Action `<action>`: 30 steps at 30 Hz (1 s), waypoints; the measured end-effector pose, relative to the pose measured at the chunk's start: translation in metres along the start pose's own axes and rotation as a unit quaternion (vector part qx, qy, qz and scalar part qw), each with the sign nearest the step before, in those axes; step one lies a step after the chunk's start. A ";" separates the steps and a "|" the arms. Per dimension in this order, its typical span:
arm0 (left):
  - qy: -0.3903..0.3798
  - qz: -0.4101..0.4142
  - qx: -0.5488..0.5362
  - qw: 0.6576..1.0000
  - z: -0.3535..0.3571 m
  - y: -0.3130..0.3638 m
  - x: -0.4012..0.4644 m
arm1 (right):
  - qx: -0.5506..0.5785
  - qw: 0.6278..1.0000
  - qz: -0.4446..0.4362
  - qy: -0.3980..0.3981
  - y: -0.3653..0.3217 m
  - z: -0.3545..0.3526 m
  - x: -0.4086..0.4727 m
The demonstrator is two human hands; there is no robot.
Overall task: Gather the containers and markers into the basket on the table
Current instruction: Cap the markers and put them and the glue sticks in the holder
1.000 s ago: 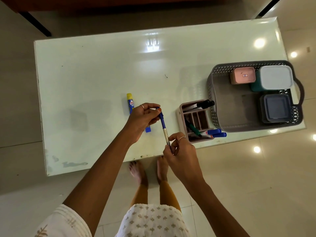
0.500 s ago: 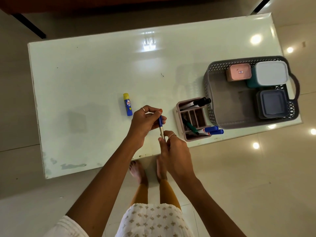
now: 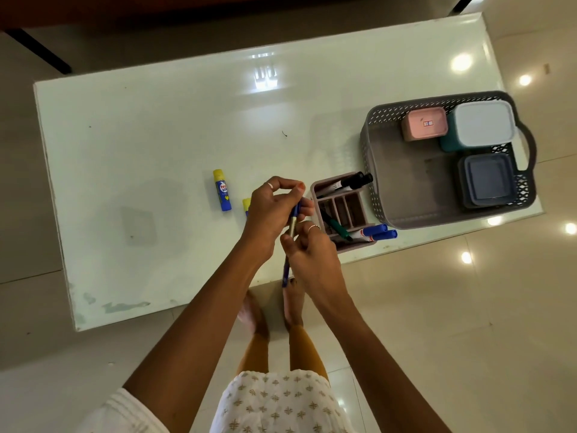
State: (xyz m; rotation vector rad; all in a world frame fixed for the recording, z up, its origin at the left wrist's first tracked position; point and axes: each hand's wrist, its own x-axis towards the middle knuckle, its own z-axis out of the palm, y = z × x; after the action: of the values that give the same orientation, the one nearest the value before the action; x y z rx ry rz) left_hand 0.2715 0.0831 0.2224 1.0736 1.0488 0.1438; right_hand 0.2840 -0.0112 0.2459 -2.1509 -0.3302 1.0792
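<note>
A: What's packed?
B: Three lidded containers (image 3: pixel 482 126) sit inside the grey basket (image 3: pixel 371 145) at three o'clock.
A: What's left?
B: The marker holder (image 3: pixel 342 210) just outside it, glue sticks (image 3: pixel 222 190) at nine o'clock, and the pen (image 3: pixel 293 225) both left hand (image 3: pixel 271 210) and right hand (image 3: pixel 309 254) pinch.

Head view, single: worn high, facing steeply down; hands (image 3: pixel 290 226) close and central, table (image 3: pixel 156 145) spreading beyond them, floor beneath.
</note>
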 end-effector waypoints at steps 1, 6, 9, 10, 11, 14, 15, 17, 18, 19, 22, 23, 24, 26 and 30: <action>-0.021 0.006 0.015 1.000 0.003 0.003 0.000 | 0.022 1.000 0.006 -0.009 -0.002 -0.004 0.002; -0.051 0.011 0.062 0.997 0.008 0.006 0.001 | 0.107 0.993 0.032 0.039 -0.002 -0.036 0.011; -0.012 -0.038 0.084 0.996 -0.004 -0.002 0.006 | 0.112 0.987 0.020 0.109 0.008 -0.065 0.022; -0.001 -0.050 0.095 0.994 -0.009 -0.007 0.007 | 0.110 0.987 0.017 0.117 0.012 -0.072 0.025; 0.008 -0.060 0.102 0.993 -0.013 -0.011 0.007 | 0.110 0.987 0.015 0.120 0.015 -0.078 0.027; 0.040 -0.083 0.111 0.990 -0.027 -0.024 0.007 | 0.111 0.987 0.019 0.114 0.021 -0.082 0.035; 0.053 -0.090 0.109 0.989 -0.031 -0.027 0.007 | 0.106 0.988 0.020 0.109 0.022 -0.080 0.038; 0.080 -0.105 0.099 0.986 -0.038 -0.033 0.007 | 0.087 0.991 0.020 0.100 0.023 -0.076 0.043; 0.094 -0.112 0.089 0.985 -0.042 -0.035 0.007 | 0.080 0.992 0.020 0.099 0.024 -0.074 0.046; 0.108 -0.117 0.076 0.984 -0.045 -0.037 0.006 | 0.075 0.992 0.020 0.100 0.025 -0.072 0.049; 0.136 -0.125 0.041 0.982 -0.055 -0.042 0.006 | 0.064 0.992 0.029 0.102 0.026 -0.067 0.054; 0.142 -0.125 0.037 0.981 -0.059 -0.044 0.005 | 0.056 0.993 0.029 0.104 0.026 -0.066 0.055; 0.148 -0.123 0.037 0.981 -0.062 -0.045 0.005 | 0.044 0.993 0.026 0.107 0.027 -0.066 0.055; 0.163 -0.119 0.033 0.979 -0.068 -0.046 0.005 | 0.018 0.993 0.011 0.116 0.027 -0.066 0.054; 0.182 -0.111 0.029 0.977 -0.076 -0.045 0.007 | -0.028 0.988 -0.019 0.152 0.028 -0.069 0.046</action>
State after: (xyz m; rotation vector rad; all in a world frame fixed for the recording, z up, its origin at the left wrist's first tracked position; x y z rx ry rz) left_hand 0.2010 0.1128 0.1783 0.9957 1.5040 0.1335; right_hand 0.3639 -0.0408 0.2272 -2.3083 -0.2586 0.7120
